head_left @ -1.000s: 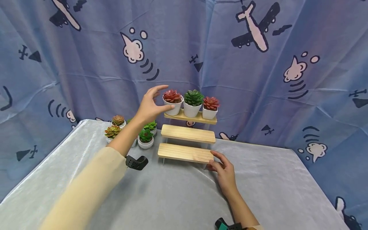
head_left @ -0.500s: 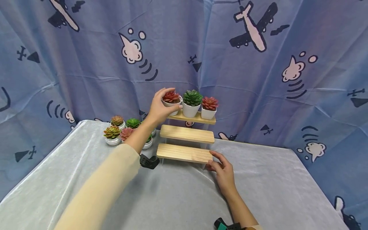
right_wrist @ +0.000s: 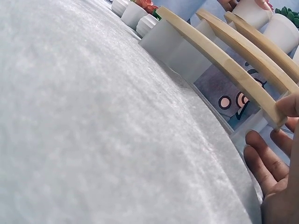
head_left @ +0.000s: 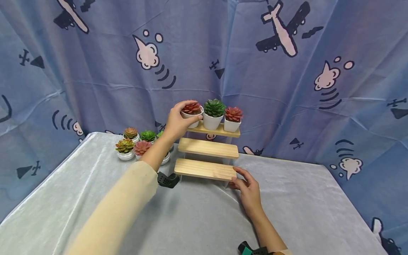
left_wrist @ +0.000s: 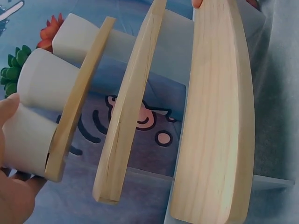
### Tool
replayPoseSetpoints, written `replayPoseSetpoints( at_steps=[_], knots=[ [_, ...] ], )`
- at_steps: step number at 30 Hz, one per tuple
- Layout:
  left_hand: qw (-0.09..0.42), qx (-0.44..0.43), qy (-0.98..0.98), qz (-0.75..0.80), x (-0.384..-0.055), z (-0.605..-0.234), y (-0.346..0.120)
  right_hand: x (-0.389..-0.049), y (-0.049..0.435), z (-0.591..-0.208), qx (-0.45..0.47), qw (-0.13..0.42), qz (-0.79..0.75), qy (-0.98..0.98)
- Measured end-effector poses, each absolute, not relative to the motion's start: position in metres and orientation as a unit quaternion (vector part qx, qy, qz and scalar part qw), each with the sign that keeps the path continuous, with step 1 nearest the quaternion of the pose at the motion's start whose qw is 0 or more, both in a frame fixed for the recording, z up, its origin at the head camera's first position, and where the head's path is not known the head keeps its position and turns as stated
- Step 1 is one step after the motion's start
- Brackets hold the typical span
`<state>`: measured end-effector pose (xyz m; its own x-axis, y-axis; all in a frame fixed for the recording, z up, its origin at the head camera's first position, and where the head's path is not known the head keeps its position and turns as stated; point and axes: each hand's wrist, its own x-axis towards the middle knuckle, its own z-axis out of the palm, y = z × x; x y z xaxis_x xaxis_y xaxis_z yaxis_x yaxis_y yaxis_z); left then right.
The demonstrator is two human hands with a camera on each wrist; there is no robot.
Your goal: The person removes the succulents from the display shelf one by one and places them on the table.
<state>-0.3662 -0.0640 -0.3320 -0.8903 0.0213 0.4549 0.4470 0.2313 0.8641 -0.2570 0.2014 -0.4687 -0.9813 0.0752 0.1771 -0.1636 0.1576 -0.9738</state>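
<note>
The left hand (head_left: 179, 122) grasps the left pot (left_wrist: 28, 140), a white one with a red succulent, its fingers over the far side and thumb across the near side. This pot is at the left end of the top shelf (head_left: 216, 131), its base against the board close to the end edge; whether it sits fully flat, I cannot tell. Just right of it is the green-plant pot (head_left: 212, 122), then the square pot (head_left: 232, 126) near the right end, with narrow gaps between the three.

The right hand (head_left: 248, 193) grips the right end of the lowest shelf (head_left: 204, 169), thumb above and fingers below. The middle shelf (head_left: 208, 148) lies between, each board stepped back from the one nearer, leaving height between them.

Left of the stand, a cluster including the pink plant (head_left: 142, 148) and yellow-green plant (head_left: 125, 148) lies partly behind the left forearm. The cloth-covered counter (head_left: 287, 205) spreads broadly on the near side and rightward; its far edge runs close before the patterned curtain (head_left: 191, 42).
</note>
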Motion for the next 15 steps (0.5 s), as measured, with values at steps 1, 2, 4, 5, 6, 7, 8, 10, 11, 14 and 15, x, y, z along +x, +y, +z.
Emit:
replayPoseSetpoints(
  at_steps=[1,2,4,5,6,7,8,10,11,14,15],
  knots=[
    [0.178,-0.152,-0.766,-0.599,-0.3659,-0.3319,-0.0644,-0.257,0.2013,-0.4685,0.03,0.092,0.649,-0.755],
    [0.178,-0.152,-0.767,-0.598,-0.3656,-0.3318,-0.0648,-0.2571,0.2012,-0.4684,0.031,0.093,0.649,-0.754],
    [0.179,-0.152,-0.768,-0.596,-0.3653,-0.332,-0.0657,-0.2573,0.2012,-0.4684,0.032,0.094,0.65,-0.754],
    [0.18,-0.152,-0.768,-0.595,-0.3649,-0.3321,-0.0663,-0.2573,0.2011,-0.4683,0.032,0.094,0.65,-0.754],
    [0.18,-0.153,-0.768,-0.595,-0.3644,-0.3323,-0.0668,-0.2573,0.2011,-0.4683,0.032,0.095,0.649,-0.754],
    [0.181,-0.154,-0.768,-0.595,-0.3639,-0.3326,-0.0674,-0.2573,0.2011,-0.4683,0.032,0.095,0.649,-0.754],
    [0.181,-0.155,-0.768,-0.594,-0.3632,-0.333,-0.0679,-0.257,0.201,-0.4681,0.032,0.095,0.648,-0.755],
    [0.182,-0.158,-0.768,-0.593,-0.3617,-0.3339,-0.0692,-0.2566,0.2009,-0.468,0.032,0.096,0.648,-0.755],
    [0.183,-0.159,-0.768,-0.592,-0.3607,-0.3343,-0.0698,-0.2564,0.2008,-0.4679,0.032,0.096,0.649,-0.754],
    [0.188,-0.158,-0.769,-0.591,-0.3575,-0.3353,-0.0717,-0.2561,0.2008,-0.468,0.033,0.098,0.649,-0.754],
    [0.19,-0.158,-0.768,-0.592,-0.3562,-0.3354,-0.0725,-0.256,0.2009,-0.468,0.033,0.098,0.649,-0.754]
  ],
)
